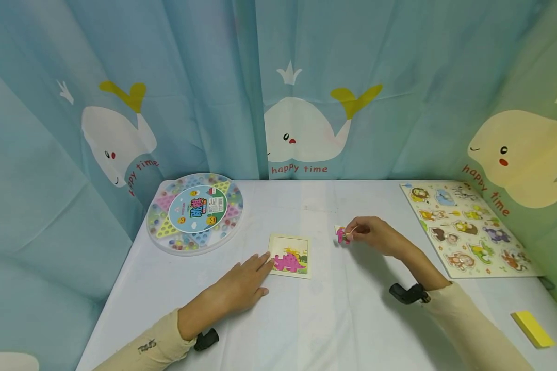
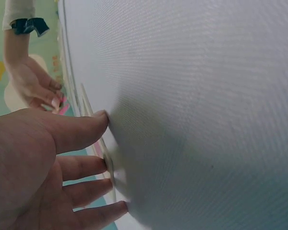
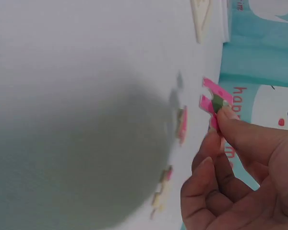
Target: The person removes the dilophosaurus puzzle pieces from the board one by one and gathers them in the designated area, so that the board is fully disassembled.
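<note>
A small square puzzle tray [image 1: 309, 257] lies mid-table, with a partly assembled picture of a pink dinosaur [image 1: 290, 263] inside. My left hand [image 1: 239, 283] rests by its left side, fingers extended and fingertips touching the edge. To the right of the tray, my right hand [image 1: 382, 238] pinches a pink and green jigsaw piece [image 3: 217, 100] between thumb and fingers, raised above the table. Beneath it, the right wrist view shows a pink-edged loose piece [image 3: 182, 125] and a yellowish loose piece [image 3: 162, 191] on the cloth.
A round Chinese checkers box [image 1: 195, 214] sits at the back left. On the right lies a wooden animal puzzle board [image 1: 471, 229], with a yellow block [image 1: 533, 330] nearer the front. Whale-printed curtains [image 1: 306, 129] stand behind the white-covered table.
</note>
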A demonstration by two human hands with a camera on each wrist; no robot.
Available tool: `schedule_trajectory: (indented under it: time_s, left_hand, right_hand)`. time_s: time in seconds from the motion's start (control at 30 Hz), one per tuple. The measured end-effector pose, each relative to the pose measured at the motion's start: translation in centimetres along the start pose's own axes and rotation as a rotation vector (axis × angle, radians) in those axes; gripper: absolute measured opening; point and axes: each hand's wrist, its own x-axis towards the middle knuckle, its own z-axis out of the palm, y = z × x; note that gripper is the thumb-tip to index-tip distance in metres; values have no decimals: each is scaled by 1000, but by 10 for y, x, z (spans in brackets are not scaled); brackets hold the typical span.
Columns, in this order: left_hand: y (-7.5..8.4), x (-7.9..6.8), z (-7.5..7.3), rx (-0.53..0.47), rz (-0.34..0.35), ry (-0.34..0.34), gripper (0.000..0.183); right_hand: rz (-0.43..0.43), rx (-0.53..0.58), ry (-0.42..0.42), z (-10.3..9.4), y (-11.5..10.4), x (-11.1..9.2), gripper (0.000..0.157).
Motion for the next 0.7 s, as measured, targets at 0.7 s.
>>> schedule_trajectory:
  time_s: [0.7]
  left_hand:
    - [1, 0, 0, 13, -19, -14, 64]
  right_hand:
    - [50, -246, 151, 39, 5, -1, 4]
